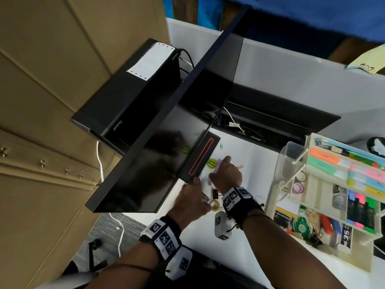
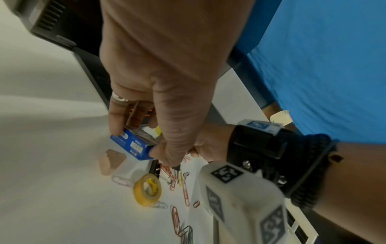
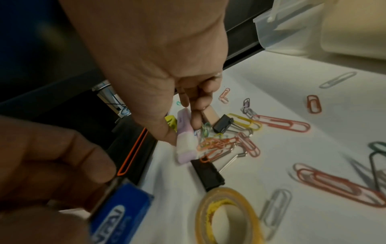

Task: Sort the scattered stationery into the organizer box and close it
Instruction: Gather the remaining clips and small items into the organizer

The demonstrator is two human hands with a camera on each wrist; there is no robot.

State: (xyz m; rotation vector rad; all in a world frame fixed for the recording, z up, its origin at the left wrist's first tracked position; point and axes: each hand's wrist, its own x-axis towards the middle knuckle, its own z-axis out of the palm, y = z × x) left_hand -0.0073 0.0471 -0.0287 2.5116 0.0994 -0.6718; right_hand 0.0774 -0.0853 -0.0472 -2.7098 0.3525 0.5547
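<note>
Gathering of the small stationery from the white counter (image 1: 254, 163) is in hand, with both hands busy at the lower centre of the head view.

A blue staple box (image 2: 133, 145) is gripped in the curled fingers of the left hand (image 1: 192, 200), while a lilac eraser (image 3: 185, 142) is pinched between thumb and fingers of the right hand (image 1: 226, 174). The organizer box (image 1: 333, 184) is seen open at the right of the frame, already holding markers and tape. By judgement, both things must next be carried there and dropped into free compartments. Many paper clips (image 3: 217, 143), two black binder clips (image 3: 207, 173) and a yellow tape roll (image 3: 227, 216) are left around the hands. The black monitor (image 1: 150, 151) stands close at the left and narrows the reach.
</note>
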